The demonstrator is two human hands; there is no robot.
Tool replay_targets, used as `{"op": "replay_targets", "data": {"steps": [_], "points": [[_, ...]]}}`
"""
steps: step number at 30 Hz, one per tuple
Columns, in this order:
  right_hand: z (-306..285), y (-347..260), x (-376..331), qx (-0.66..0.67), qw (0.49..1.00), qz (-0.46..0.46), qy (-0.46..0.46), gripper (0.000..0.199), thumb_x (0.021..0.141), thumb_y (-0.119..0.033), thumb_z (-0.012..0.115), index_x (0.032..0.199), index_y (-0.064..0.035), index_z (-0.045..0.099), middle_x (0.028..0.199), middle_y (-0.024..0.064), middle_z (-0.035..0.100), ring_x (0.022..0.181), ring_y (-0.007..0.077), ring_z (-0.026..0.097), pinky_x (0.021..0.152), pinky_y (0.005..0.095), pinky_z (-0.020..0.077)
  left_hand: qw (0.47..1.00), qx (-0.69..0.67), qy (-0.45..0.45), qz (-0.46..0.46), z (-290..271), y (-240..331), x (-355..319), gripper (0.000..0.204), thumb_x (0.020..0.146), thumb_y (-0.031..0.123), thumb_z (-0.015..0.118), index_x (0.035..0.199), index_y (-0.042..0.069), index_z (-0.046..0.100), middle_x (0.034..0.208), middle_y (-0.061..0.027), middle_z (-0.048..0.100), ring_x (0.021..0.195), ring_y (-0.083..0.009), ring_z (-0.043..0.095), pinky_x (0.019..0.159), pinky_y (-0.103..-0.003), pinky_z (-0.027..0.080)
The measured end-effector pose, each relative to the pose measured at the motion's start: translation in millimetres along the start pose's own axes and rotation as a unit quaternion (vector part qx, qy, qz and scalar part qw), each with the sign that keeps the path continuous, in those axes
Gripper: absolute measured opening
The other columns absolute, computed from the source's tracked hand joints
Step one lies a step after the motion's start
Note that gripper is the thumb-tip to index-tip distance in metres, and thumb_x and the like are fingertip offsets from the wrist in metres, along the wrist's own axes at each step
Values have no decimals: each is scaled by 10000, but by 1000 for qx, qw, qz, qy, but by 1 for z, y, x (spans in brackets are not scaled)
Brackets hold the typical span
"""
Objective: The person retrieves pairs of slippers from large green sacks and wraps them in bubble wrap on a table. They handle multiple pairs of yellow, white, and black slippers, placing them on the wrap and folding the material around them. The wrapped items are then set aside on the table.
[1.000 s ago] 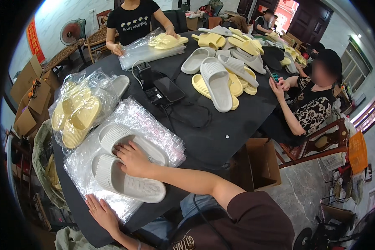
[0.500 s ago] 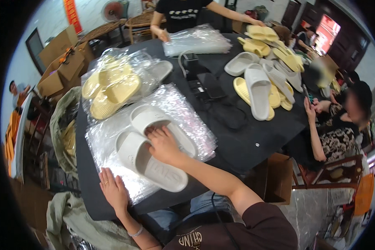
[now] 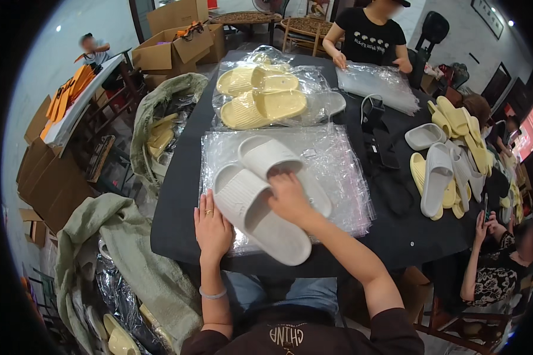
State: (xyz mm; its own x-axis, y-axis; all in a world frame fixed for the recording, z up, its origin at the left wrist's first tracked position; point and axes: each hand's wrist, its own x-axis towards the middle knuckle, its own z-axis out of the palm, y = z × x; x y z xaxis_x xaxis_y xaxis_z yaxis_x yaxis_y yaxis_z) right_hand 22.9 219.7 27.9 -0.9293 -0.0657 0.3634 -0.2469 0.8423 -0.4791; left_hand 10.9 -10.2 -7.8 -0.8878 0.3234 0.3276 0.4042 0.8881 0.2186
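A pair of light grey slide slippers (image 3: 275, 228) lies side by side, toes pointing away, on a stack of clear plastic bags (image 3: 337, 171). My right hand (image 3: 290, 198) reaches into the foot openings and grips the pair where the two meet; its fingertips are partly hidden by the straps. Flat at the near left corner of the bags rests my left hand (image 3: 213, 231), fingers stretched out, beside the left slipper's strap. Beyond the stack, bagged yellow slippers (image 3: 263, 97) lie on the black table (image 3: 177, 219), with a grey one partly under the plastic.
Loose yellow and grey slippers (image 3: 438, 177) are heaped at the right. A black device (image 3: 385, 148) with cables stands mid-table. Across the table a person (image 3: 370, 35) handles another bag stack (image 3: 379, 86). Green sacks (image 3: 118, 231) holding slippers stand left; a seated person (image 3: 497, 260) holds a phone.
My view has swung left, so the table sits further right in it. My right hand stays at the grey slippers and my left hand stays flat by the bags. The person opposite now has both hands at the bags.
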Motion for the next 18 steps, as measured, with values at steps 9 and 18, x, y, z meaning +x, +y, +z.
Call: {"op": "replay_targets", "data": {"steps": [9, 18], "points": [[21, 28, 16, -77, 993, 40, 79, 334, 779, -140, 544, 1064, 34, 558, 1042, 206, 612, 1044, 330, 552, 1006, 458, 348, 999, -30, -11, -14, -2, 0, 1, 523, 918, 256, 403, 1360, -24, 397, 1470, -175, 317, 1364, -313, 293, 1104, -461, 220], [-55, 38, -4, -60, 984, 155, 60, 281, 775, -110, 518, 999, 56, 553, 970, 256, 595, 989, 404, 545, 978, 483, 367, 998, -22, -48, -18, -5, 5, 3, 552, 925, 272, 406, 1378, -40, 357, 1480, -194, 289, 1381, -314, 257, 1120, -450, 182]]}}
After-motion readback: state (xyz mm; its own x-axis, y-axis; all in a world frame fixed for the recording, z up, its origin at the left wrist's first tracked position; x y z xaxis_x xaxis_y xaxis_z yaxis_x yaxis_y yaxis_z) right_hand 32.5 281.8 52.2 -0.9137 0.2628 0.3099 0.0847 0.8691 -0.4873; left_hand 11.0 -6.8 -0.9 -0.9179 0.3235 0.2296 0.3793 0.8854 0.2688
